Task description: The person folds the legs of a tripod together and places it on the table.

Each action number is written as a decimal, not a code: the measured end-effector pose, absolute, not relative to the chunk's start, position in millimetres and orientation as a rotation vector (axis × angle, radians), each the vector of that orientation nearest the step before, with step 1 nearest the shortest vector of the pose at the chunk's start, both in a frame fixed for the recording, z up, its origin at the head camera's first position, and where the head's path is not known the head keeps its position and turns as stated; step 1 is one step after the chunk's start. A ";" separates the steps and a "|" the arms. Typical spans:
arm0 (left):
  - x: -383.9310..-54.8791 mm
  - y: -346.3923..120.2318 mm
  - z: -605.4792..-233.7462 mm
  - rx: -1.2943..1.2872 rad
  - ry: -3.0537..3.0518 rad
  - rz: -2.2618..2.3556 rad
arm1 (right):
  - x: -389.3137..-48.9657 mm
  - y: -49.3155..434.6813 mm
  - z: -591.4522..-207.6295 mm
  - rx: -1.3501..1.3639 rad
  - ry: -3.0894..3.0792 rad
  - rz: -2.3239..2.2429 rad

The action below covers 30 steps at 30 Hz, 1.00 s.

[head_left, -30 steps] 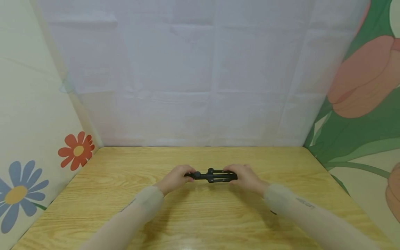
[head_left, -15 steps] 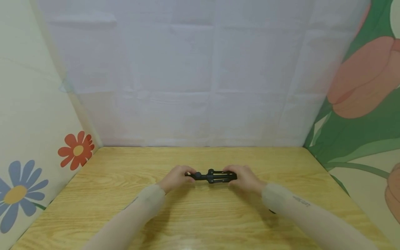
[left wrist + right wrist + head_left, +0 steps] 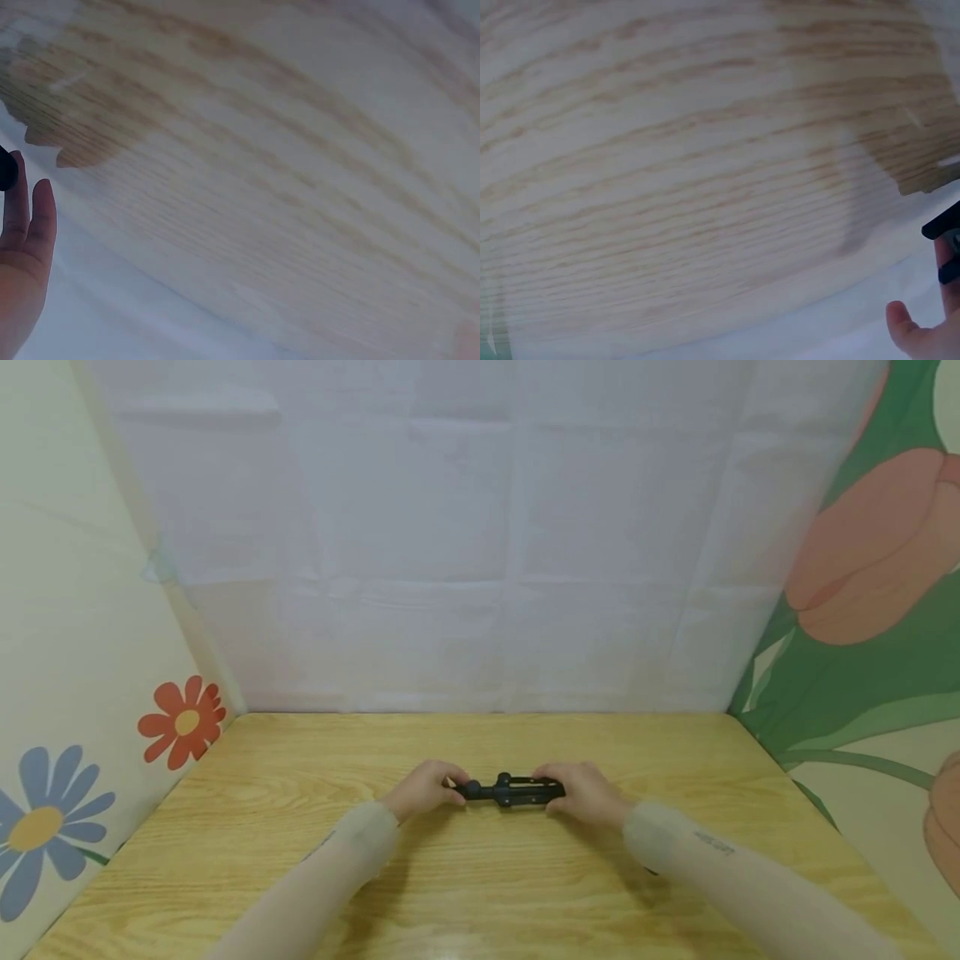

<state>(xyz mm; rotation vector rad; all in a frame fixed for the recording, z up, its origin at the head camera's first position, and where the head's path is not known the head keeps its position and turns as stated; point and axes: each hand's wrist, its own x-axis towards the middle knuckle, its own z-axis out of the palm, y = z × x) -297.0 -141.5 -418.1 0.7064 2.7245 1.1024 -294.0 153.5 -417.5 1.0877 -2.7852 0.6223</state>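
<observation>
A small black tripod lies level between my two hands, close over the wooden table. Its slim head end points left and its legs, drawn near each other, point right. My left hand pinches the head end between thumb and fingers. At the other side, my right hand grips the leg ends, which its fingers partly hide. Only a dark bit of the tripod beside the fingers shows in the left wrist view. Black leg parts appear at the right edge of the right wrist view.
The wood-grain table reaches back to a creased white cloth. A flower-printed panel borders the left side, and another floral panel borders the right.
The tripod and both hands have come slightly nearer to me. My right hand has shifted a little left, and the gap between the tripod's legs looks narrower.
</observation>
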 end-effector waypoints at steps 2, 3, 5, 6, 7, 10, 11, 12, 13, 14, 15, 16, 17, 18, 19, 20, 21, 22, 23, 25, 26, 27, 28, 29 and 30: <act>-296.8 -141.6 -418.6 0.682 2.725 1.105 | -294.4 152.5 -418.4 1.093 -2.783 0.595; -296.7 -141.5 -418.8 0.672 2.724 1.108 | -294.5 152.0 -418.6 1.094 -2.784 0.593; -296.3 -141.3 -418.6 0.657 2.721 1.112 | -294.8 151.3 -419.3 1.088 -2.788 0.588; -296.1 -141.2 -418.3 0.652 2.722 1.112 | -295.1 151.0 -419.5 1.091 -2.786 0.585; -296.0 -140.9 -417.8 0.647 2.722 1.115 | -295.4 150.7 -419.6 1.093 -2.786 0.582; -295.2 -140.6 -417.3 0.659 2.735 1.108 | -295.9 150.5 -420.1 1.108 -2.779 0.572; -294.8 -140.4 -417.4 0.660 2.739 1.104 | -295.8 150.6 -420.3 1.117 -2.774 0.563; -294.3 -140.1 -417.6 0.665 2.746 1.095 | -295.6 150.7 -420.5 1.126 -2.774 0.555; -293.8 -139.9 -418.1 0.668 2.750 1.084 | -295.3 150.7 -420.7 1.132 -2.780 0.545; -293.2 -139.7 -418.6 0.670 2.755 1.074 | -294.9 150.7 -420.9 1.137 -2.781 0.533; -292.6 -139.4 -418.9 0.662 2.759 1.070 | -294.5 150.6 -421.0 1.145 -2.780 0.524; -292.1 -139.4 -419.2 0.661 2.766 1.060 | -294.4 150.5 -421.3 1.146 -2.785 0.519; -291.7 -139.4 -419.5 0.663 2.770 1.055 | -294.4 150.4 -421.1 1.144 -2.796 0.523; -291.4 -139.5 -419.7 0.662 2.774 1.053 | -294.5 150.3 -420.9 1.140 -2.807 0.529; -291.1 -139.6 -419.7 0.656 2.776 1.057 | -294.7 150.3 -420.5 1.134 -2.809 0.535; -290.7 -139.8 -419.5 0.656 2.777 1.063 | -294.9 150.5 -420.0 1.131 -2.813 0.544; -290.3 -140.2 -419.5 0.657 2.777 1.068 | -295.0 150.9 -419.7 1.129 -2.817 0.552; -289.7 -140.7 -419.5 0.659 2.773 1.074 | -295.2 151.3 -419.1 1.124 -2.825 0.562; -289.4 -141.3 -419.8 0.664 2.773 1.074 | -295.4 151.8 -418.3 1.126 -2.828 0.564; -289.0 -143.5 -421.3 0.666 2.765 1.080 | -295.7 152.8 -417.1 1.138 -2.831 0.571; -288.8 -144.8 -422.3 0.659 2.757 1.090 | -295.7 153.5 -416.4 1.134 -2.842 0.588; -288.7 -146.3 -423.7 0.647 2.750 1.104 | -296.1 154.4 -416.4 1.124 -2.848 0.605; -289.2 -148.1 -425.7 0.638 2.746 1.119 | -296.3 155.2 -415.9 1.103 -2.860 0.631; -289.4 -150.1 -427.1 0.630 2.742 1.135 | -296.4 155.9 -415.3 1.072 -2.876 0.666; -288.5 -152.1 -427.6 0.608 2.734 1.163 | -297.0 157.0 -415.3 1.039 -2.890 0.700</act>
